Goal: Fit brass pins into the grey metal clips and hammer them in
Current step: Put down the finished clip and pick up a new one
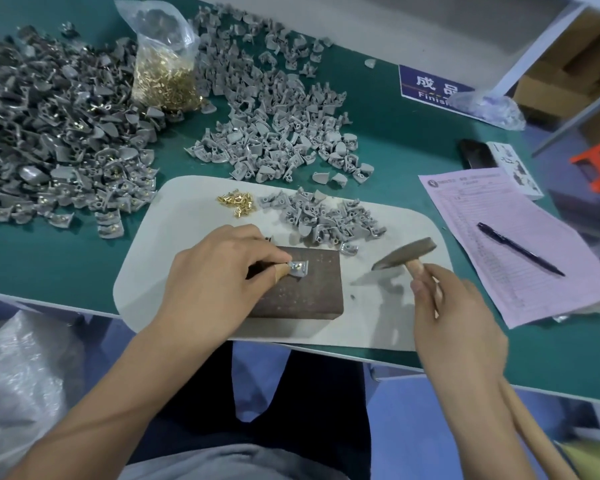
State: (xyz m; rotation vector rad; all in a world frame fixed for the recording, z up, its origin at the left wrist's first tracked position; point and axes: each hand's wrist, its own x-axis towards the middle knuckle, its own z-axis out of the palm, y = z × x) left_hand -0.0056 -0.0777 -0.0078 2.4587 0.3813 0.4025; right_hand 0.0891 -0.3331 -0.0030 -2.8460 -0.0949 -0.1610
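My left hand pinches a grey metal clip with a brass pin in it, flat on a dark brown block. My right hand grips the wooden handle of a hammer, whose head hangs to the right of the block, above the white mat. Loose brass pins lie at the mat's far edge. Beside them is a small heap of grey clips.
Large heaps of grey clips cover the green table at left and centre. A plastic bag of brass pins stands between them. A pink form with a pen lies right, beside a blue sign.
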